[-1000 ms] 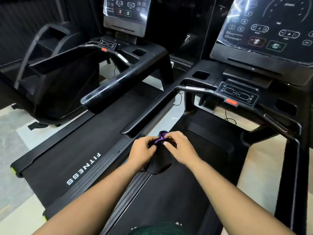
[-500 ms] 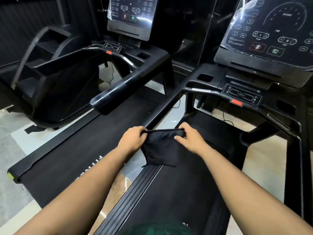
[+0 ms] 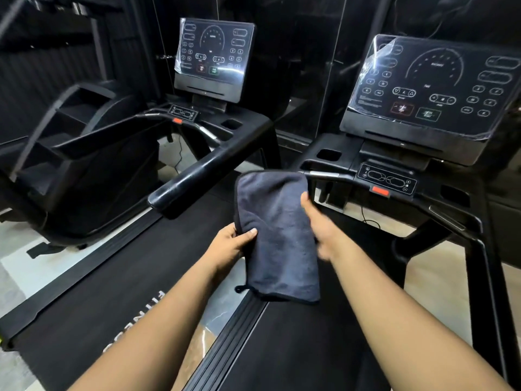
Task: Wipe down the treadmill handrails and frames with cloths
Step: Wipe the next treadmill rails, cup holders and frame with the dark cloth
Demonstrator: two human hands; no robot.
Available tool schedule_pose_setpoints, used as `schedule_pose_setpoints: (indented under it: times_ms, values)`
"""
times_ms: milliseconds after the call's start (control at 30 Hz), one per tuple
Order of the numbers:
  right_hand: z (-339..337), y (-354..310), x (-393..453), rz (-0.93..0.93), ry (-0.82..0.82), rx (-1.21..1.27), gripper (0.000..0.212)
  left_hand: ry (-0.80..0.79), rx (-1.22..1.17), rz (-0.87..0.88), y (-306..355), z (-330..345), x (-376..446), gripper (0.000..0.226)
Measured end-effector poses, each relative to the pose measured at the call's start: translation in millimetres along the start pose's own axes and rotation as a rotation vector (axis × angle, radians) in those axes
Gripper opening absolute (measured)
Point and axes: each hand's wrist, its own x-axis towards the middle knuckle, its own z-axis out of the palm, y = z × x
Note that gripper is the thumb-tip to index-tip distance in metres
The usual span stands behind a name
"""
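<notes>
Dark grey cloth (image 3: 277, 235) now unfolded and hanging long, no longer stretched sideways as half a second ago. Raised higher too, in front of the right treadmill's left handrail (image 3: 321, 174). Left hand (image 3: 232, 244) pinching the cloth's left edge, thumb on top. Right hand (image 3: 318, 221) behind its right edge, motion-blurred; grip impossible to tell. Neighbouring treadmill's handrail (image 3: 197, 179) just to the left.

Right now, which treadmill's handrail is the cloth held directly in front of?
The right treadmill's left handrail: the cloth overlaps it, while the left treadmill's handrail stays clear beside it.
</notes>
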Motion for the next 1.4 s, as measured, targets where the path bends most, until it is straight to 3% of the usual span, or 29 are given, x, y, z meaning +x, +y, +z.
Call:
schedule_pose_setpoints:
  times_ms: [67, 133, 233, 300, 367, 433, 500, 567, 633, 733, 833, 967, 1067, 1167, 1267, 1333, 1400]
  values:
    - [-14, 29, -12, 0.124, -0.072, -0.229, 0.055, 0.127, 0.037, -0.022, -1, 2, 1, 0.017]
    - [-23, 48, -14, 0.105, 0.048, -0.301, 0.04, 0.236, 0.176, -0.042, -3, -1, 1, 0.026]
    - [-21, 59, -10, -0.013, 0.35, -0.392, 0.019, 0.311, 0.257, -0.102, -8, -7, -6, 0.074]
    - [-16, 64, -9, -0.146, 0.51, -0.462, 0.024, 0.251, 0.338, -0.05, -12, -9, -8, 0.093]
    - [-15, 71, -11, -0.247, 0.565, -0.439, 0.049, 0.188, 0.495, 0.011, -15, -11, -8, 0.097]
    - [-18, 77, -13, -0.276, 0.429, -0.507, 0.078, 0.136, 0.756, 0.049, -13, -14, -8, 0.095]
    - [-23, 82, -11, -0.277, 0.284, -0.759, 0.083, 0.141, 1.105, 0.104, -13, -17, -5, 0.07]
    - [-28, 85, -5, -0.313, 0.335, -0.988, 0.058, 0.214, 1.429, 0.147, -13, -21, -5, 0.044]
    - [-36, 88, 3, -0.354, 0.468, -1.066, 0.032, 0.244, 1.546, 0.176, -18, -26, -2, 0.037]
    - [-42, 98, 21, -0.341, 0.566, -0.813, 0.029, 0.19, 1.55, 0.181, -28, -29, 10, 0.035]
    - [-31, 112, 48, -0.269, 0.705, -0.449, 0.031, 0.12, 1.241, 0.01, -37, -22, 25, 0.027]
    - [-15, 128, 93, -0.307, 0.915, -0.506, 0.032, 0.173, 1.068, -0.02, -55, -18, 47, 0.006]
    - [-16, 137, 134, -0.281, 0.999, -0.598, 0.053, 0.237, 1.032, -0.053, -71, -23, 77, 0.011]
    - [-11, 154, 176, -0.171, 0.881, -0.526, 0.073, 0.301, 1.047, -0.131, -88, -37, 102, 0.014]
    - [13, 180, 212, -0.037, 0.648, -0.348, 0.082, 0.325, 1.178, -0.204, -103, -55, 111, 0.017]
    - [36, 199, 233, -0.026, 0.513, -0.225, 0.082, 0.307, 1.347, -0.212, -109, -71, 112, 0.024]
    - [57, 215, 249, -0.064, 0.495, -0.132, 0.083, 0.266, 1.437, -0.179, -111, -88, 114, 0.023]
